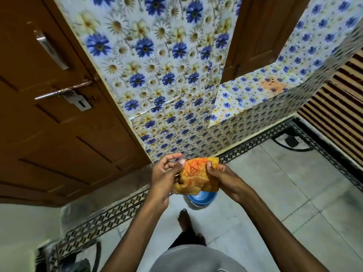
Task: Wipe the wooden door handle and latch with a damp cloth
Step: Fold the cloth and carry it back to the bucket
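Observation:
An orange and yellow cloth point(198, 174) is bunched between both hands at the middle of the view. My left hand point(164, 173) pinches its left edge with thumb and fingers. My right hand point(220, 176) grips its right side, thumb on top. The brown wooden door point(49, 134) fills the left. On it a metal pull handle point(52, 51) sits high up, and below it a sliding metal latch point(62, 92) with a hasp plate point(79, 102). Both hands are well to the right of and below the handle and latch, apart from the door.
A blue bowl point(202, 199) stands on the pale tiled floor just under the cloth. The wall with blue flower paper point(167, 65) and a ledge point(255, 95) are ahead. A second wooden panel point(261, 36) is at the upper right. My bare foot point(185, 218) is below the bowl.

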Tool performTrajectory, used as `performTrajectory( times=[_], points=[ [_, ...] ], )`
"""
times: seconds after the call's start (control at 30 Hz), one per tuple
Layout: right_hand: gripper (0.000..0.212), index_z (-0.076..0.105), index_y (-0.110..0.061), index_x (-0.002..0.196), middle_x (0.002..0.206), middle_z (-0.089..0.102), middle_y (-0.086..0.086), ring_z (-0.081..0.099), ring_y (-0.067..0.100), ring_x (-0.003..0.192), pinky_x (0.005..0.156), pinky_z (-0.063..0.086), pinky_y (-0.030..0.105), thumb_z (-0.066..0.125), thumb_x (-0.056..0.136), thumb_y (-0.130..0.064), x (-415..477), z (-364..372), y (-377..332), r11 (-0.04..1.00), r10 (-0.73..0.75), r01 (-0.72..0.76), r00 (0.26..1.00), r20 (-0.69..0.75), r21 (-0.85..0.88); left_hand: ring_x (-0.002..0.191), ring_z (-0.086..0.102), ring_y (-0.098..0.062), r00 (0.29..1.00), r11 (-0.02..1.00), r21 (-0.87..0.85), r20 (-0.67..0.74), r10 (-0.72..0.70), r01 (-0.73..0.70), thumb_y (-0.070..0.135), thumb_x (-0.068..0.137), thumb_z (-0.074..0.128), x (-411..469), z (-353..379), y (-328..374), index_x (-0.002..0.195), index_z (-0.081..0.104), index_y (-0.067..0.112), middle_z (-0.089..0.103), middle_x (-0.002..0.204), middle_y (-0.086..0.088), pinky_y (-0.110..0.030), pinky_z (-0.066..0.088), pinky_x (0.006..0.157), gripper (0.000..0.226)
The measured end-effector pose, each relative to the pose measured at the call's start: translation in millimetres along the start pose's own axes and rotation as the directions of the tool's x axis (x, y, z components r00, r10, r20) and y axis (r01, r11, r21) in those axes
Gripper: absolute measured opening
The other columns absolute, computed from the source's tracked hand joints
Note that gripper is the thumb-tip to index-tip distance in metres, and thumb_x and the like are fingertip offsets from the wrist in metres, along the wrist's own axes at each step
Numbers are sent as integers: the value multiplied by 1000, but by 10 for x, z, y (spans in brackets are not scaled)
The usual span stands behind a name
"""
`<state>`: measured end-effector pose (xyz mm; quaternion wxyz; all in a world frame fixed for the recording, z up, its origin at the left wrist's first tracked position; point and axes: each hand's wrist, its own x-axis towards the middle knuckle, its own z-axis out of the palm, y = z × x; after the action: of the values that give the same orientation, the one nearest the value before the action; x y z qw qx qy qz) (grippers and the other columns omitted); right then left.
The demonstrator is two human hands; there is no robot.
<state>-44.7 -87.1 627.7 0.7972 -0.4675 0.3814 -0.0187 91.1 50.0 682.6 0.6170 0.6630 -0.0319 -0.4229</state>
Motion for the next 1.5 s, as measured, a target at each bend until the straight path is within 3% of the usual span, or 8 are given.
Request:
performTrajectory(
  times=[0.1, 0.27, 0.6, 0.77, 0.93, 1.13, 1.3, 1.5],
  points=[
    [59, 59, -6, 128, 121, 69, 15, 65, 30, 115, 101, 49, 47, 60, 84, -45, 100, -127, 19, 996, 19, -18, 1000, -8, 84, 85, 69, -21, 990, 977, -160, 1, -141, 139, 4, 91, 67, 126, 207, 2, 105, 70, 12, 74, 89, -6, -36, 56, 79, 16],
    [78, 55, 2, 129, 123, 66, 22, 67, 34, 108, 92, 54, 44, 87, 64, -25, 185, -392, 199, 923, 37, -100, 984, 174, 372, 71, 68, -11, 908, 803, -429, 125, -401, 413, 1, 95, 59, 353, 498, -70, 116, 65, 12, 76, 81, 0, -25, 59, 63, 25],
    [58, 53, 1, 133, 129, 62, 24, 65, 34, 113, 89, 55, 41, 74, 79, -8, 506, -934, 72, 908, 213, -285, 945, 247, 306, 85, 68, -9, 974, 978, 11, -94, -206, 207, 21, 90, 72, 650, 715, -458, 123, 66, 12, 72, 104, -6, -17, 53, 62, 34],
    [53, 62, -1, 125, 117, 70, 18, 70, 29, 103, 86, 58, 35, 74, 75, -15, 775, -1238, -95, 945, 312, -324, 935, 169, 42, 88, 62, -5, 949, 956, 18, -127, -288, 293, 28, 87, 76, 756, 1051, -897, 122, 58, 15, 65, 112, -1, -9, 51, 59, 42],
    [69, 67, -13, 119, 114, 73, 9, 69, 26, 106, 98, 52, 46, 92, 56, -28, 1302, -1528, 207, 904, 307, -266, 948, 78, -335, 120, 63, -27, 915, 899, -189, -9, -403, 394, 42, 83, 74, 1133, 1096, -1646, 136, 58, 10, 67, 130, -10, -42, 48, 105, 63],
    [40, 68, -15, 111, 106, 75, 8, 68, 27, 102, 90, 54, 44, 77, 73, -20, 2191, -1825, 1084, 477, 111, 31, 989, 95, -878, 107, 66, -28, 930, 924, -204, -113, -349, 322, 25, 73, 78, 1916, 993, -3181, 114, 69, 10, 71, 115, -13, -46, 52, 98, 45],
    [36, 62, -7, 117, 101, 75, 1, 71, 13, 93, 78, 58, 29, 61, 84, 8, 3115, -2365, 1962, 833, 420, -298, 890, 181, -467, 118, 62, -20, 942, 923, -241, -83, -326, 298, 37, 85, 73, 2610, 790, -4343, 125, 64, 23, 69, 124, 0, -38, 51, 100, 44],
    [50, 51, -8, 137, 136, 56, 21, 57, 37, 124, 102, 46, 55, 64, 89, -6, 3996, -2669, 3383, 812, 573, -525, 800, 177, -256, 124, 57, -21, 936, 946, -63, -137, -324, 318, 43, 88, 53, 3372, 740, -5327, 148, 41, 14, 58, 138, -7, -40, 50, 103, 67]
  ],
)
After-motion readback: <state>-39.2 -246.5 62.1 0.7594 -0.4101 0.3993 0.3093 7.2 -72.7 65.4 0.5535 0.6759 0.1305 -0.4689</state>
